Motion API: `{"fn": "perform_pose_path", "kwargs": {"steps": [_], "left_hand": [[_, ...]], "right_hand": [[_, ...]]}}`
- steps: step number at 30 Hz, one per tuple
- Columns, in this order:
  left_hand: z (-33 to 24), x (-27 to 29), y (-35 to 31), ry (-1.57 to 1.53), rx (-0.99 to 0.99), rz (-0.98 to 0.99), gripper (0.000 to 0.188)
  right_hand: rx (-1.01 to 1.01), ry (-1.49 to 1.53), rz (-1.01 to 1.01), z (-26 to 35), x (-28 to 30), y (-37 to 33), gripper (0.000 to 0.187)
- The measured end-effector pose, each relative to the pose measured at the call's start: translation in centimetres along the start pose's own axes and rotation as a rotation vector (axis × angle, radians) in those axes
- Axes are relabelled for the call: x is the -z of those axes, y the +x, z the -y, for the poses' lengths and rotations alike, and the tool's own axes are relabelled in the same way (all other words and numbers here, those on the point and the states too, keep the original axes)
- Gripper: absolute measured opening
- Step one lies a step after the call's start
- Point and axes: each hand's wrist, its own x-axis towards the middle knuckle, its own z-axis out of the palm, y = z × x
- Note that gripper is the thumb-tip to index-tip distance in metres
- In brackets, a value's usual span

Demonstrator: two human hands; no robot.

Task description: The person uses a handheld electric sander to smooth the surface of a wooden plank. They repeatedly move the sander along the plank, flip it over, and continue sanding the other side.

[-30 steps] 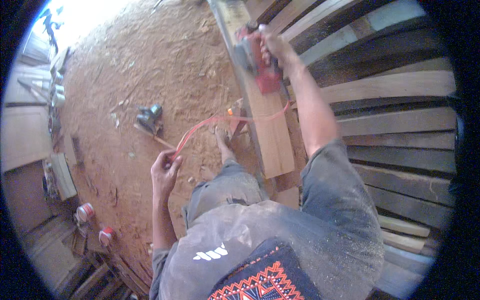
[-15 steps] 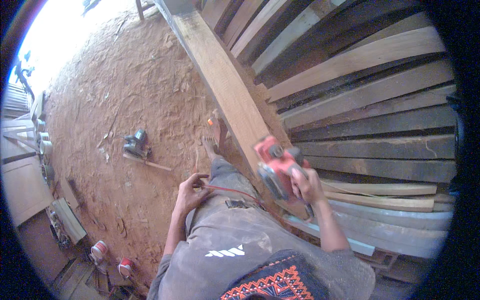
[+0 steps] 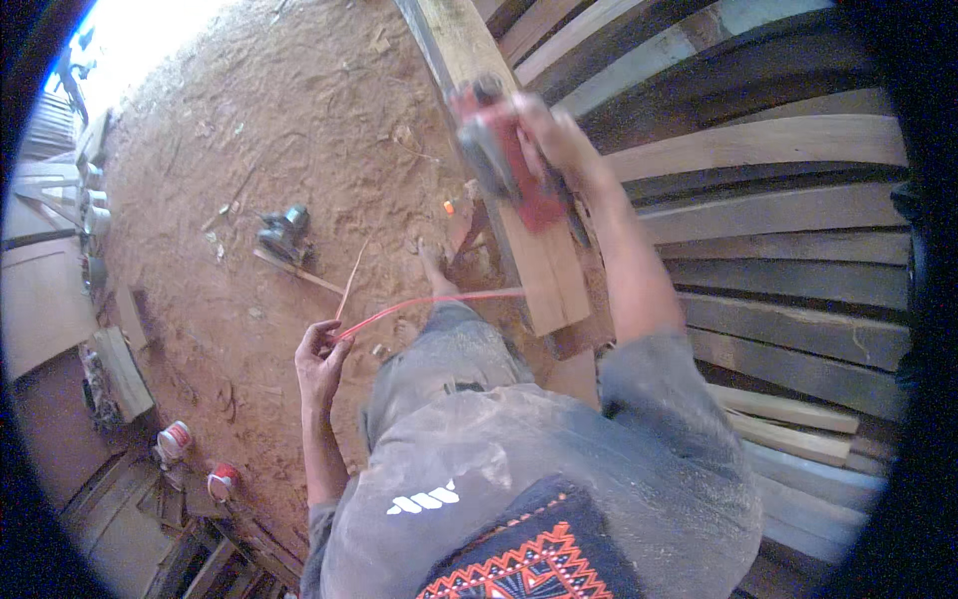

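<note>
One hand, the right (image 3: 556, 140), is wrapped around the handle of a red power planer (image 3: 517, 165), whose body lies under and left of its blurred fingers, on the pale plank (image 3: 555, 295). The left hand (image 3: 321, 359) pinches a red cord (image 3: 419, 301) between thumb and curled fingertips; the cord arches rightward to the plank.

Bright white light (image 3: 150, 45) shone at the upper left, over a reddish dirt floor (image 3: 200, 165); long boards (image 3: 783, 235) lined the right, wooden panels (image 3: 42, 299) the left.
</note>
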Motion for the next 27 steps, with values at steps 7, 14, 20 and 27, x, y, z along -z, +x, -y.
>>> {"fn": "perform_pose_path", "kwargs": {"steps": [7,14,20,27], "left_hand": [[1.6,-4.5,0.0,0.134,-0.058,0.471,0.043],[-1.7,-4.8,0.9,-0.022,-0.054,0.272,0.038],[-1.5,-1.7,1.5,0.029,-0.191,-0.09,0.025],[0.0,-2.1,1.7,0.03,-0.022,0.035,0.027]], "right_hand": [[-0.652,-0.069,-0.127,1.3,-3.0,-32.9,0.05],[-0.369,0.06,-0.099,-1.2,-2.0,-22.3,0.059],[0.013,-0.001,0.052,3.2,-0.2,7.3,0.051],[-0.151,-0.001,-0.106,0.7,1.1,-1.1,0.043]]}}
